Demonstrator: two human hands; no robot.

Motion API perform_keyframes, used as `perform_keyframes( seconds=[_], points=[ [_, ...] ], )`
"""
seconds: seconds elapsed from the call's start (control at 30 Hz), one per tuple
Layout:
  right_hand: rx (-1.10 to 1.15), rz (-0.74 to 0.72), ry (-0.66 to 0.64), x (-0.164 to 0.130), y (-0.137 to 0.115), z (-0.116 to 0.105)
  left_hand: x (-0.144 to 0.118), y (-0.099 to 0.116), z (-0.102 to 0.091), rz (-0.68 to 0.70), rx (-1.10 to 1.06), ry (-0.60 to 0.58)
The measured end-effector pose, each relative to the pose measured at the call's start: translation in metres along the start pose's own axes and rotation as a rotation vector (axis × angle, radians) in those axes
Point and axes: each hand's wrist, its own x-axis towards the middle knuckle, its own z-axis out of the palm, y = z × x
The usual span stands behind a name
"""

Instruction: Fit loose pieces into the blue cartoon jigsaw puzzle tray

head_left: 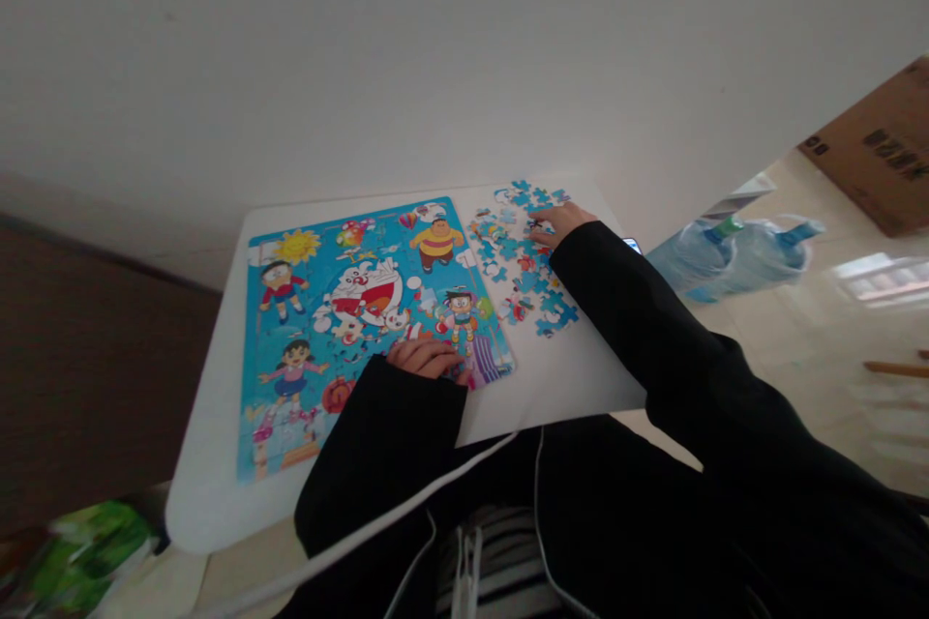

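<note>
A blue cartoon jigsaw puzzle (319, 261) lies flat on a small white table (210, 464). My left hand (425, 358) rests on the puzzle's lower right part with its fingers laid down, and the sleeve covers some of the picture. Right of the board is a spread of loose puzzle pieces (555, 305). Over the upper part of that spread my right hand (564, 221) reaches down, thumb and forefinger apart, with pieces visible between and below them. Whether the fingertips touch a piece is too small to make out.
A pale wall (464, 58) stands right behind the table. A phone (632, 245) shows beyond my right sleeve. On the floor to the right are large water bottles (755, 256) and a cardboard box (882, 150). A white cable (406, 508) crosses in front of me.
</note>
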Motion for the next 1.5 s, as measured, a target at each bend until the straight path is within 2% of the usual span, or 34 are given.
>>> perform_keyframes(
  seconds=[0.27,0.4,0.47,0.5,0.57,0.63,0.7,0.77,0.87,1.03,1.2,1.3,1.4,1.5],
  points=[
    [0.335,0.091,0.041,0.005,0.007,0.001,0.001,0.003,0.0,-0.016,0.0,0.018],
    [0.472,0.088,0.119,-0.002,-0.01,-0.014,0.0,0.001,0.003,0.003,0.0,0.032],
    [0.563,-0.039,0.116,-0.01,-0.031,-0.022,-0.001,0.001,0.004,0.009,-0.004,0.04],
    [0.589,-0.148,0.068,-0.014,-0.044,-0.023,-0.001,0.0,0.004,0.007,-0.004,0.043],
    [0.587,-0.384,-0.099,-0.021,-0.072,-0.023,-0.002,0.0,0.004,-0.007,0.0,0.042],
    [0.528,-0.54,-0.276,-0.024,-0.098,-0.017,-0.002,0.0,0.004,-0.025,0.009,0.025],
    [0.443,-0.589,-0.358,-0.023,-0.116,-0.01,-0.003,0.0,0.004,-0.025,0.012,0.013],
    [0.364,-0.593,-0.363,-0.02,-0.124,-0.005,-0.004,-0.001,0.005,-0.012,0.005,0.015],
    [0.271,-0.594,-0.266,-0.02,-0.118,-0.001,-0.005,-0.002,0.006,0.005,0.002,0.035],
    [0.238,-0.676,-0.003,-0.042,-0.094,0.016,-0.002,-0.001,0.008,0.006,0.017,0.06],
    [0.339,-0.7,0.203,-0.06,-0.085,0.048,0.005,0.005,0.014,0.004,0.147,0.029],
    [0.448,-0.7,0.344,-0.064,-0.086,0.059,0.006,0.006,0.019,-0.009,0.174,0.003],
    [0.516,-0.693,0.425,-0.065,-0.086,0.064,0.006,0.005,0.02,-0.047,0.148,-0.008],
    [0.533,-0.688,0.447,-0.066,-0.086,0.065,0.01,0.004,0.019,-0.078,0.094,-0.018]
  ],
)
